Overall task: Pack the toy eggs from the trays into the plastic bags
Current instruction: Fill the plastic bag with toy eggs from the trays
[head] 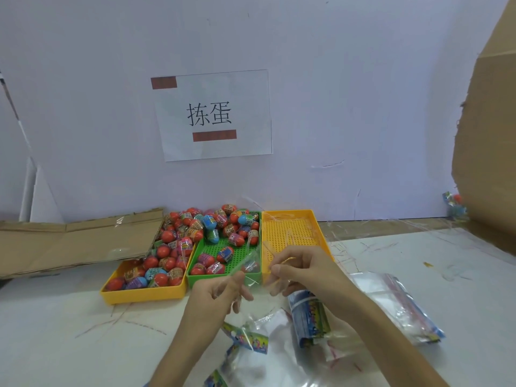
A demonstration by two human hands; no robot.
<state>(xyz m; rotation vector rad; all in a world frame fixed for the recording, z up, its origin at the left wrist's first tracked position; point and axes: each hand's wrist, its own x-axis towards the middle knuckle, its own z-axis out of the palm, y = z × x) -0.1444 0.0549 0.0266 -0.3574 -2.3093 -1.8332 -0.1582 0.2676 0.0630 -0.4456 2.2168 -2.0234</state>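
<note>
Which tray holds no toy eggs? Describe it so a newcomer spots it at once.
Start at the paper sign on the back wall and drop to the three trays lined up on the table below. Take the rightmost one, the yellow tray beside the green tray. Unlike its neighbours, its perforated floor is bare of eggs, with only clear film draped across it.

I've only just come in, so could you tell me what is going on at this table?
A person is holding a clear plastic bag between the left hand and right hand, apparently opening it. Toy eggs fill the left yellow tray and part of the green tray; the right yellow tray holds no eggs. More bags lie on the table.
</note>
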